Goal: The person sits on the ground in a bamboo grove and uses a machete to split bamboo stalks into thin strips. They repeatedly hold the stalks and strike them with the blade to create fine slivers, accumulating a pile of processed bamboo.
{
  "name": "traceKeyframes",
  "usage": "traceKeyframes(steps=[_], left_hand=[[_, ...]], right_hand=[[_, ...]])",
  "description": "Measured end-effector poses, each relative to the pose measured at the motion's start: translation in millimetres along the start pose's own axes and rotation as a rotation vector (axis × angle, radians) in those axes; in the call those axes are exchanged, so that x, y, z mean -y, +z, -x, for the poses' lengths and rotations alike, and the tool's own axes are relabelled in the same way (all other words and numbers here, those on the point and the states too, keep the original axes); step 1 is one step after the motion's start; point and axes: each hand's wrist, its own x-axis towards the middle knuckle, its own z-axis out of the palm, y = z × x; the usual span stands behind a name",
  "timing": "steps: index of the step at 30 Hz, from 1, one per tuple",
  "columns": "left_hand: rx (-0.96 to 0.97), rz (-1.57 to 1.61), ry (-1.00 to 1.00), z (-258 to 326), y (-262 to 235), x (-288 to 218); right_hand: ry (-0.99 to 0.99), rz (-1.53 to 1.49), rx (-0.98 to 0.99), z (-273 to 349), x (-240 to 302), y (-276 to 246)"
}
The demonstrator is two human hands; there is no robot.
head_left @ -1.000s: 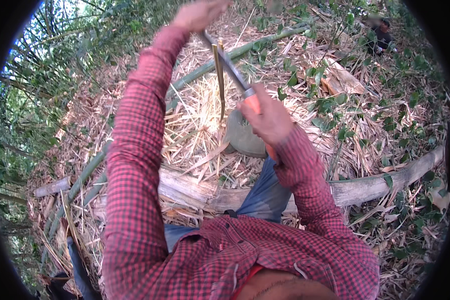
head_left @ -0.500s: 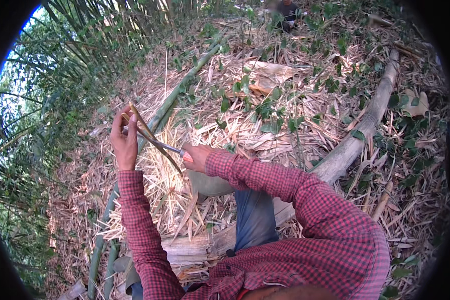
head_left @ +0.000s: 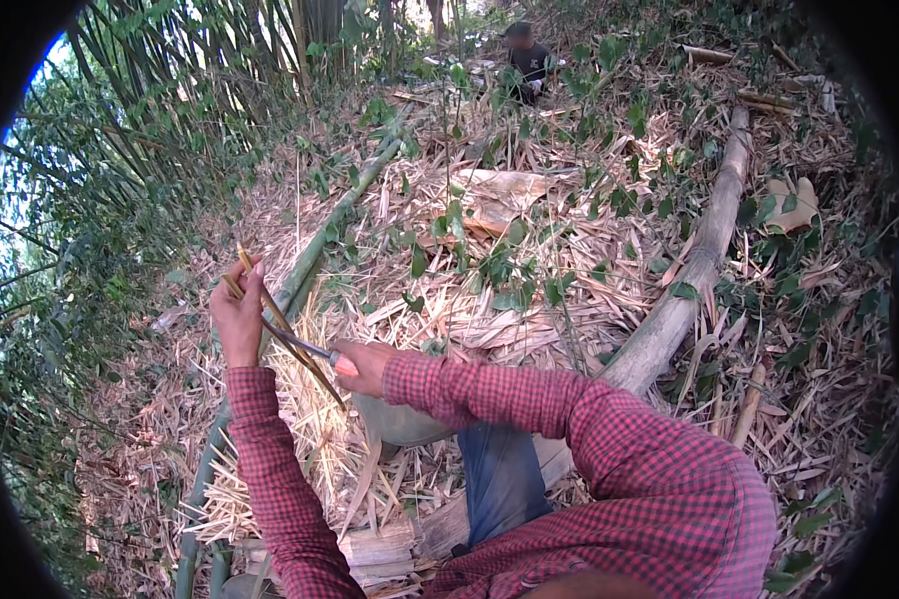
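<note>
My left hand (head_left: 238, 324) pinches thin yellow-brown bamboo strips (head_left: 322, 377) between thumb and fingers. Their tips poke up above the fingertips, and the lower end slants down to the right. My right hand (head_left: 370, 369) is closed around the orange handle of a knife (head_left: 318, 349). The narrow metal blade points left and lies against or across the strips just below my left hand; exact contact is too small to tell. Under both hands spreads a heap of pale split slivers (head_left: 315, 439).
A green bamboo pole (head_left: 320, 240) runs away on the left, and a thick grey pole (head_left: 684, 290) on the right. Near my knees lies a pale log (head_left: 390, 549). Dry leaf litter (head_left: 489, 329) and vines cover the ground. Another person (head_left: 529, 65) sits far off.
My view has tilted up, bringing the far person more fully into sight. Both hands keep their grips, and the blade sits slightly lower along the strips, nearer the left wrist.
</note>
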Motion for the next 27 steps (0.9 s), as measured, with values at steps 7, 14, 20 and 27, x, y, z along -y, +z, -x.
traceKeyframes(steps=[7, 14, 20, 27], left_hand=[[-0.047, -0.058, 0.079, -2.0, -48.3, 25.0], [-0.261, 0.068, -0.187, 34.5, -140.9, 48.8], [-0.314, -0.029, -0.185, 61.1, -168.4, 54.5], [-0.216, -0.144, -0.141, 28.9, -175.4, -37.4]], right_hand=[[0.209, 0.099, 0.185, -23.2, -85.5, 154.5], [0.202, -0.076, 0.120, -45.4, -109.5, 231.2], [0.173, -0.275, 0.370, -49.4, -107.4, 203.6], [0.200, -0.059, 0.272, 17.5, -27.1, 173.2]])
